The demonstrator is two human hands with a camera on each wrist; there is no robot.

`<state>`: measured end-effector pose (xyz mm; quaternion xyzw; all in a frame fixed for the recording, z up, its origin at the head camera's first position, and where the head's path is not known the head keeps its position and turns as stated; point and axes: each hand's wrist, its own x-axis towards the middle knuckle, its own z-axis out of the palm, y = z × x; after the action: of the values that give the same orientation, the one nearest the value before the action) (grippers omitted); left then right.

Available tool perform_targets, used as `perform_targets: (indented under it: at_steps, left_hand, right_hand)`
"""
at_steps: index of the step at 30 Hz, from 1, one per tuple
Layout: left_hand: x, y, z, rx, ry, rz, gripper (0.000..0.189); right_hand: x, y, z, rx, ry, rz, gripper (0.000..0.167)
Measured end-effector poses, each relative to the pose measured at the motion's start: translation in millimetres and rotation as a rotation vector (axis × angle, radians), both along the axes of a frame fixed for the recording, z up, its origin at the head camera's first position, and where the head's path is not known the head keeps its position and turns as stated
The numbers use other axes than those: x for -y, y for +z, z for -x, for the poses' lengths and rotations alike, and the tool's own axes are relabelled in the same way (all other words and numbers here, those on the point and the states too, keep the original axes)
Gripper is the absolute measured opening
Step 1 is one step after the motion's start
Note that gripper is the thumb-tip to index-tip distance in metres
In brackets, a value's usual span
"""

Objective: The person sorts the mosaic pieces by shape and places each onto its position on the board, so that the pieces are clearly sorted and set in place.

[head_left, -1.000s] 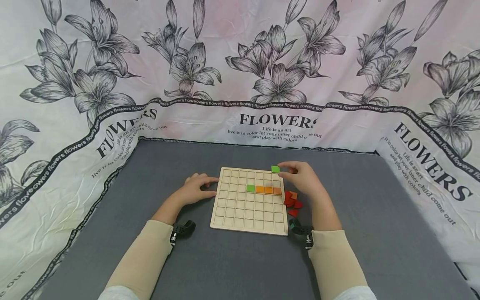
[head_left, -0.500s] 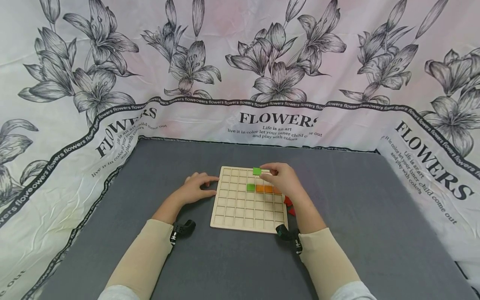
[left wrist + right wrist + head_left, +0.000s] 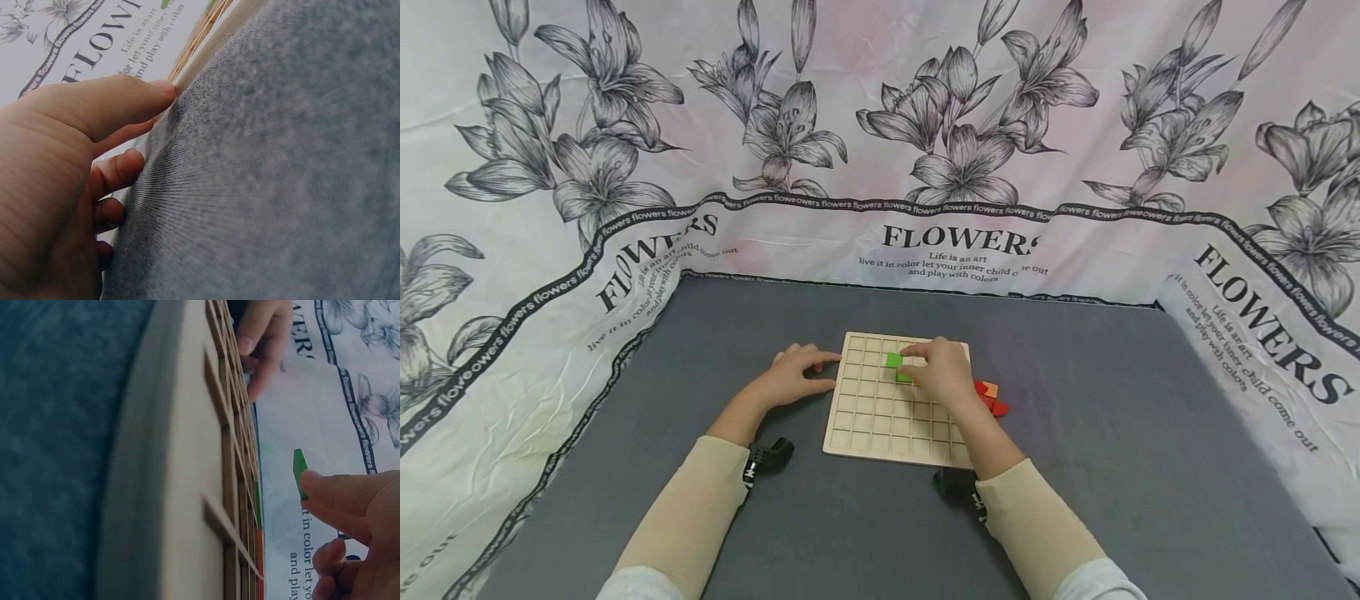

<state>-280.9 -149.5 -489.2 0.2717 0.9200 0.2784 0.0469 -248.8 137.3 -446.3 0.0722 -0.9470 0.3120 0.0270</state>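
A pale wooden grid board (image 3: 865, 417) lies on the grey table. My right hand (image 3: 946, 371) is over its upper part and pinches a green square tile (image 3: 894, 360) between thumb and fingertips. In the right wrist view that green tile (image 3: 299, 474) is held above the board's surface. Just below it in the head view, another green tile (image 3: 904, 377) sits in a cell; the orange tiles beside it are mostly hidden by my hand. My left hand (image 3: 795, 371) rests at the board's left edge, thumb and fingertips against it, as the left wrist view shows the thumb (image 3: 125, 103) at the edge.
Several loose red tiles (image 3: 1000, 408) and an orange one (image 3: 991, 390) lie in a small pile against the board's right side. A white cloth (image 3: 820, 242) printed with flowers and lettering rises around the table's back and sides.
My right hand has carried the green tile leftward from beyond the board's upper right corner to a spot above the seated green tile. The left hand stays at the board's edge.
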Motion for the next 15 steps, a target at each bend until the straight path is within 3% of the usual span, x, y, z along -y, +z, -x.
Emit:
perform_targets:
  at_steps: [15]
  left_hand:
    - [0.6,1.2,0.3,0.000,-0.009,-0.007,0.050]
  right_hand:
    - [10.6,-15.1,-3.4,-0.012,0.018,-0.153,0.028]
